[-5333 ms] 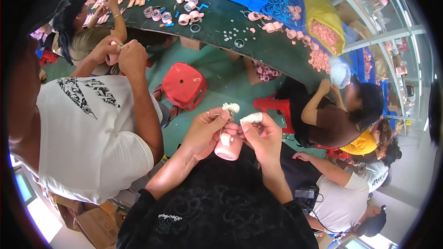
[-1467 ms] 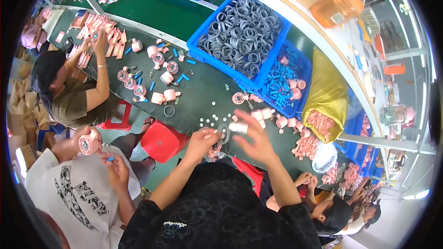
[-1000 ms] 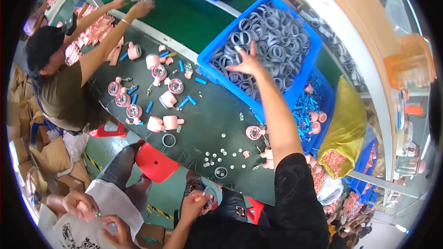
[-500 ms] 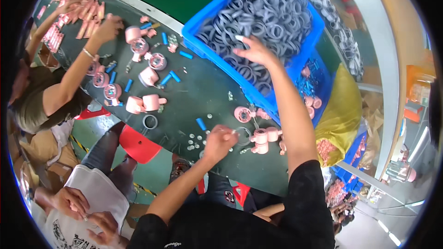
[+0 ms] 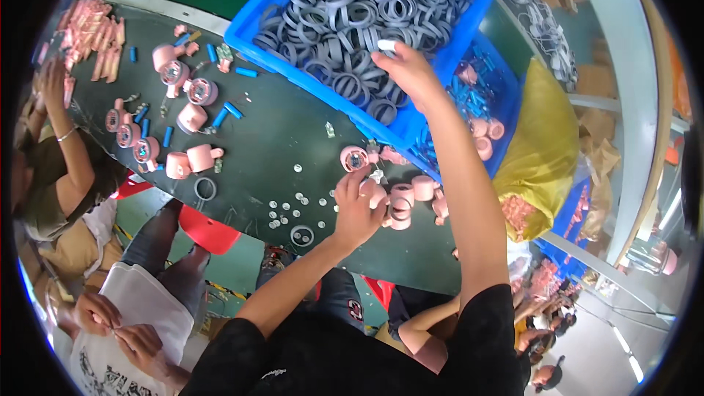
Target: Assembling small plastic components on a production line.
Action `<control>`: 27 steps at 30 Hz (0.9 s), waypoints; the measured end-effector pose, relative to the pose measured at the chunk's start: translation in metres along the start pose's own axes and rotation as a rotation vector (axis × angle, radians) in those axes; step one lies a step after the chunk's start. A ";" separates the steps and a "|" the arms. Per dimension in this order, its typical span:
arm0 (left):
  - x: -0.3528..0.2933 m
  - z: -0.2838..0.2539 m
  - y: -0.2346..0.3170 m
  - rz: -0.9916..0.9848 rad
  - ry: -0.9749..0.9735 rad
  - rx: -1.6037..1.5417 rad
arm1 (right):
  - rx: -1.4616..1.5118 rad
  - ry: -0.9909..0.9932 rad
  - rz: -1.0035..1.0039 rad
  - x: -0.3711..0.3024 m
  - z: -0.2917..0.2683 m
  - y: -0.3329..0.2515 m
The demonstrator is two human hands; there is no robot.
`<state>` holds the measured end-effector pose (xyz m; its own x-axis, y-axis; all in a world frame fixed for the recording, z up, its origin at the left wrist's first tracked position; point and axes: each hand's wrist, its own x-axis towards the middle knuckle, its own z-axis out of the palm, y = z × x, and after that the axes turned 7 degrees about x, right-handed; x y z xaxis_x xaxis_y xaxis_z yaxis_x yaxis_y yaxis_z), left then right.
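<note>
My left hand (image 5: 355, 214) is closed around a pink round housing (image 5: 374, 194), seemingly a small fan body; the fingers hide part of it. More pink housings (image 5: 401, 202) lie just right of it, and one with an open round face (image 5: 354, 158) sits beyond. A grey ring (image 5: 301, 235) rests on the table left of my wrist, near several small clear discs (image 5: 299, 196). My right hand (image 5: 411, 73) hovers over the blue crate (image 5: 293, 81) heaped with grey rings (image 5: 359, 11). Its thumb and finger look apart, one tip covered in white; no ring shows between them.
A blue tray (image 5: 506, 114) with blue cylinders and pink parts stands right of the crate, beside a yellow sack (image 5: 539, 154). Pink housings and blue cylinders (image 5: 168, 136) spread across the table's left. A co-worker's hand (image 5: 51, 84) is at the far left; another person sits lower left.
My left hand has left the grey ring, now farther left on the table, and has taken hold of a pink housing. My right hand stays over the crate, its fingers less spread. The view has shifted.
</note>
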<state>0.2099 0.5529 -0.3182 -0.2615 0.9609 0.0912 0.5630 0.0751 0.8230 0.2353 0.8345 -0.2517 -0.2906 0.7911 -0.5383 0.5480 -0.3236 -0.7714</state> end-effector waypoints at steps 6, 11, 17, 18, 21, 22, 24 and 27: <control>0.225 -0.102 -0.025 0.108 0.228 0.527 | 0.174 0.126 0.261 0.022 0.006 0.026; 0.322 -0.097 -0.080 -0.384 -0.273 0.678 | 0.419 0.054 0.356 0.050 0.036 0.022; 0.324 -0.054 -0.088 -0.564 -0.377 0.311 | 0.787 -0.083 0.440 0.076 0.052 0.017; 0.317 -0.051 -0.087 -0.523 -0.293 0.318 | 0.784 -0.090 0.440 0.070 0.059 0.015; 0.311 -0.045 -0.080 -0.535 -0.219 0.212 | 0.642 0.155 0.334 0.069 0.061 0.028; 0.312 -0.040 -0.073 -0.516 -0.315 0.157 | 0.627 0.175 0.332 0.074 0.043 0.047; 0.317 -0.053 -0.084 -0.435 -0.489 0.162 | 0.781 0.011 0.371 0.066 0.051 0.034; 0.312 -0.049 -0.073 -0.582 -0.361 0.061 | 0.715 0.036 0.399 0.070 0.049 0.023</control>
<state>0.0484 0.8338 -0.3223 -0.2632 0.7876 -0.5571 0.4563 0.6104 0.6475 0.1893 0.8573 -0.3242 -0.1474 0.5590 -0.8159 -0.0311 -0.8272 -0.5611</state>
